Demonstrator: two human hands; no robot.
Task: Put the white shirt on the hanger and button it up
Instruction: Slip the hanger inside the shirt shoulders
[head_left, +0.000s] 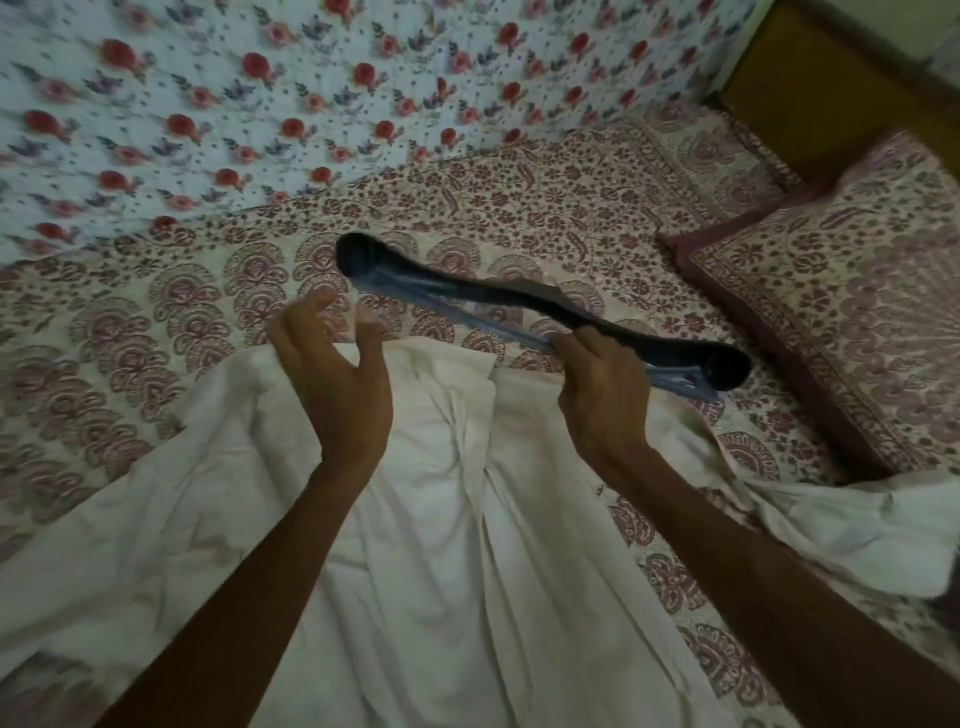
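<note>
R hand (597, 387) grips dark hanger (511, 300) above white shirt (441, 519) spread on patterned bed (156, 312); L hand (332, 384) hovers, fingers loose.

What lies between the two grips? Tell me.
Head view: the shirt's collar lies between the left grip and the right grip, which holds the hanger; the hanger's free end reaches past the gap.

Dim, motion-blurred (wide-angle bending at edges)

The shirt (441, 519) lies spread on the bed (519, 208); the hanger (519, 300), seemingly just above it, crosses beyond its collar, pillow (831, 312) at right.
</note>
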